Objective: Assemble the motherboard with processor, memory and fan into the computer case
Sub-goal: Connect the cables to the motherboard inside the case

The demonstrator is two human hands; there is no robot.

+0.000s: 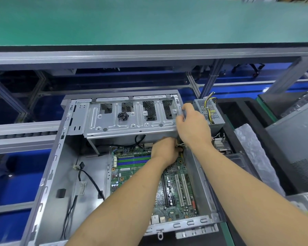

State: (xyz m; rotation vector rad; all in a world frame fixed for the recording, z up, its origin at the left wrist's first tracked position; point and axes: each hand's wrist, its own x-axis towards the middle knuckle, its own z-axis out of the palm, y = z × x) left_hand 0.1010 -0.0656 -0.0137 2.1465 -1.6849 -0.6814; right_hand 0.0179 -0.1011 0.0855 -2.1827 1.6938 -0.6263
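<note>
An open grey computer case [50, 183] lies on its side with a green motherboard [137, 176] inside, blue and green memory slots near its far end. My left hand [165, 150] reaches into the case at the board's far right corner, fingers curled around a small white connector or cable there; what it grips is mostly hidden. My right hand [192, 125] grips the right end of the metal drive cage [132, 118] spanning the case's far end. A small pile of black screws [123, 115] rests on the cage.
A power supply [210, 110] with yellow and black wires stands right of the case. A finned heatsink [221, 144] and clear plastic wrap [252, 150] lie in a black tray at the right. Black cables [91, 180] run across the case floor. A green-topped bench stands beyond.
</note>
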